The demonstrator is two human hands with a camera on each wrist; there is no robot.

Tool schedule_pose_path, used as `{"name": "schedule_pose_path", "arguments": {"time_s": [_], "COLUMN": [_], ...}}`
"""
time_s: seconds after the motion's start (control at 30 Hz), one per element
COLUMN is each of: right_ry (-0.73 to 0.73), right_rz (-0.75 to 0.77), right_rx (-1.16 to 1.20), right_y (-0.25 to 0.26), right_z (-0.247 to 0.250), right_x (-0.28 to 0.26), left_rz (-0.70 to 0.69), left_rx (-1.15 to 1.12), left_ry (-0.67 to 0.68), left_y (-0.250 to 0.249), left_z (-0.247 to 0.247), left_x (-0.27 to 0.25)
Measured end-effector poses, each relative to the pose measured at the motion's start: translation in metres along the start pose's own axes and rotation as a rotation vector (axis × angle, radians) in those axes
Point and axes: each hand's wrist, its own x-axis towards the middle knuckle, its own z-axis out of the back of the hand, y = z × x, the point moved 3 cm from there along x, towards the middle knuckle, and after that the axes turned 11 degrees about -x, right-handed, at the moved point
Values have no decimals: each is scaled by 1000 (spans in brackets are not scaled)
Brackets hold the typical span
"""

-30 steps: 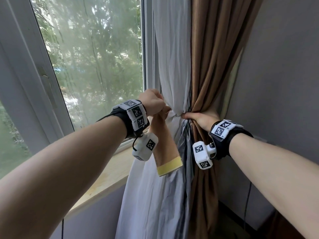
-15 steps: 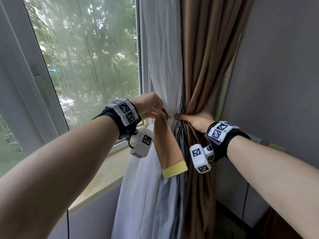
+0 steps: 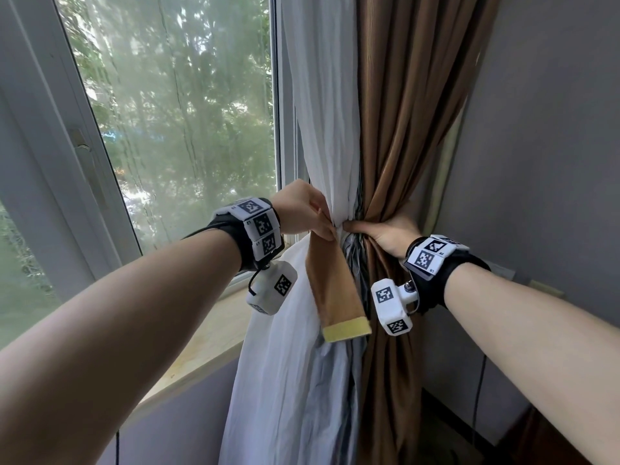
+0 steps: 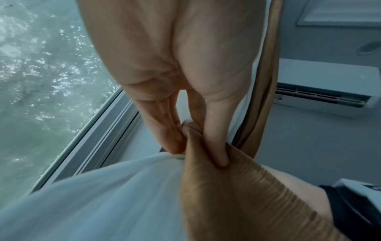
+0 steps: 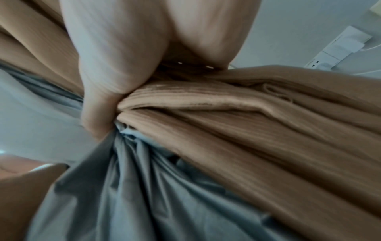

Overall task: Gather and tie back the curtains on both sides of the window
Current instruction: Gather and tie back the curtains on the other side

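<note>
Right of centre in the head view, the white sheer curtain (image 3: 322, 135) and the brown curtain (image 3: 402, 129) hang side by side and are drawn in together to a narrow waist at mid-frame, with folds of grey lining (image 3: 352, 263) showing between them just below that waist. No container appears in any view. The left hand (image 3: 302, 213) comes in from the left of the waist, its thumb and fingers pinching the top of a brown tie-back strap (image 3: 332, 286); in the left wrist view the thumb (image 4: 216, 130) presses into the strap's ribbed cloth against the fingertips on the other side, with the white sheer just below. The strap hangs down from that pinch in front of the sheer and the lining, ending in a yellow patch (image 3: 347, 330) in the lower middle of the head frame. The right hand (image 3: 385, 233) comes in from the right and clasps the bunched curtains at the waist, fingers curled into the folds; the right wrist view shows its thumb (image 5: 98, 110) dug in where brown cloth meets grey lining. The two hands sit nearly touching, either side of the gathered point. The window (image 3: 174, 112) fills the upper left, a pale sill (image 3: 208, 340) below it, and a grey wall (image 3: 553, 146) fills the right.
</note>
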Motion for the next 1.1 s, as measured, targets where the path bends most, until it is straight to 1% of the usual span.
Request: {"name": "schedule_pose_path", "arguments": {"time_s": [0.13, 0.23, 0.33, 0.43, 0.67, 0.83, 0.9, 1.0, 1.1], "right_ry": [-9, 50, 124, 201, 257, 287, 318, 352, 354], "right_rz": [32, 44, -6, -70, -116, -79, -46, -2, 13], "right_rx": [-1, -50, -95, -82, 9, 140, 144, 90, -20], "right_y": [-4, -2, -3, -2, 0, -4, -2, 3, 4], "right_z": [1, 7, 16, 24, 25, 20, 21, 23, 27], "right_x": [1, -4, -10, -18, -24, -17, -19, -24, -26], "left_rz": [-51, -36, 9, -4, 8, 19, 30, 58, 61], "left_rx": [63, 26, -14, -51, -36, -69, -68, -81, -94], "left_ry": [-14, -61, -95, -112, -135, -162, -182, -201, -210], "left_y": [-4, -2, 3, 9, 11, 14, 14, 16, 15], "left_z": [-4, -6, -8, -6, -7, -9, -10, -14, -19], "left_x": [4, 6, 9, 11, 11, 12, 13, 15, 18]}}
